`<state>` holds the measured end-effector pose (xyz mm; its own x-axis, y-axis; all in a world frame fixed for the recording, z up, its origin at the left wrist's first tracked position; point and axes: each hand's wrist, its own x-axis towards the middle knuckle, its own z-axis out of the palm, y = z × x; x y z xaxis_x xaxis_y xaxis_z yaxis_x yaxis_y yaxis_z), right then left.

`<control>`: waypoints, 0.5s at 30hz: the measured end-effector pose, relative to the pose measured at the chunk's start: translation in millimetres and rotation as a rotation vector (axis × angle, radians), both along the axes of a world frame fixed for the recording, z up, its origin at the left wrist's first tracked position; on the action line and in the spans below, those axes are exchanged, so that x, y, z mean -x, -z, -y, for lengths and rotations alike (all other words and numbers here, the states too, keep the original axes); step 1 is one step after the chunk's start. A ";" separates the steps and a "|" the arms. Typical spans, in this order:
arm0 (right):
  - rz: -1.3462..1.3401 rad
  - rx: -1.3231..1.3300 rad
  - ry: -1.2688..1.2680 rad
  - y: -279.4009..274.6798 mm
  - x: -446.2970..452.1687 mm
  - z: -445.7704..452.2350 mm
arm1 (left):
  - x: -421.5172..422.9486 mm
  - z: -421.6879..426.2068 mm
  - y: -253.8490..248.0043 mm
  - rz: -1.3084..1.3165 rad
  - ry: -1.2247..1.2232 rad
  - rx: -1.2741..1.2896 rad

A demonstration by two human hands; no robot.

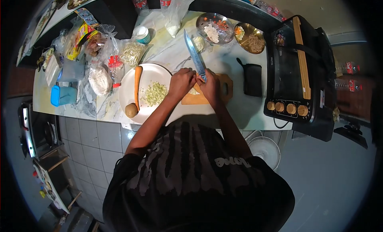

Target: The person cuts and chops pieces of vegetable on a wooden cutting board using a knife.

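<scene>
My right hand (209, 88) is closed around the handle end of a large knife (194, 54), its blade pointing away from me and tilted left. My left hand (182, 82) is closed beside the base of the blade; what its fingers hold, if anything, is hidden. Both hands are over a wooden cutting board (226, 97), where a few pale cut pieces (194, 91) show. Left of them, a white plate (127, 82) bears a whole carrot (137, 88), a potato (131, 110) and chopped pale green vegetable (155, 94).
Behind the knife are a pale cabbage-like piece (198, 43), a metal bowl (228, 37) and a brass-coloured bowl (244, 48) with food. A small black pan (253, 80) and a toaster oven (287, 72) stand right. Bags, a bottle (115, 68) and a blue container (64, 95) crowd the left.
</scene>
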<state>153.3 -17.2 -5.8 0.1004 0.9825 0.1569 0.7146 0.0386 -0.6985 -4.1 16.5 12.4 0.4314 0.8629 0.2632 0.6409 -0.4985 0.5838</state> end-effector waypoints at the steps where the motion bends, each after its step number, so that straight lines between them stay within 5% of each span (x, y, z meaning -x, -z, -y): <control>1: 0.035 -0.034 -0.018 -0.9 0.3 -1.2 | 0.8 0.4 -3.0 0.013 -0.021 0.070; 5: 0.179 -0.181 -0.019 7.9 4.9 -2.6 | 11.7 11.1 -20.9 0.072 -0.070 0.126; 7: -0.271 0.184 -0.012 -6.6 10.6 -1.0 | 22.6 20.3 -31.9 0.214 -0.141 0.232; 8: -0.269 0.180 -0.023 -13.8 13.8 0.5 | 28.9 24.5 -35.5 0.216 -0.150 0.225; 10: -0.886 0.390 0.015 -32.9 24.2 6.0 | 43.8 32.9 -39.9 0.538 -0.210 0.533; 15: -1.158 0.484 -0.091 -63.0 54.7 10.7 | 72.5 45.8 -36.6 0.861 -0.213 0.723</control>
